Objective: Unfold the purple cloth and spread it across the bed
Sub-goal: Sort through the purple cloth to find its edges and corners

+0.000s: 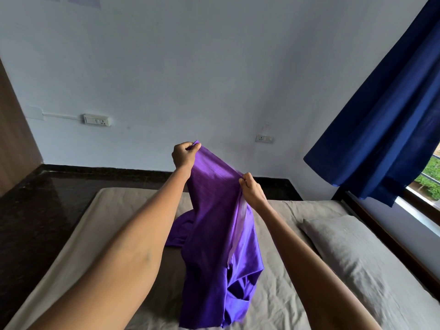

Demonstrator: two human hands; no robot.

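The purple cloth [212, 234] hangs lifted above the bed [281, 294], still bunched in folds, with its lower part piled on the grey sheet. My left hand [183, 155] pinches the cloth's upper edge at its highest corner. My right hand [252, 188] grips the same edge a little lower and to the right. Both arms stretch forward over the mattress, and the edge is pulled taut between the two hands.
A grey pillow [352, 256] lies on the right side of the bed. A blue curtain [381, 115] hangs by the window at the right. Dark floor [42, 210] runs along the bed's left side, below a white wall with sockets [96, 119].
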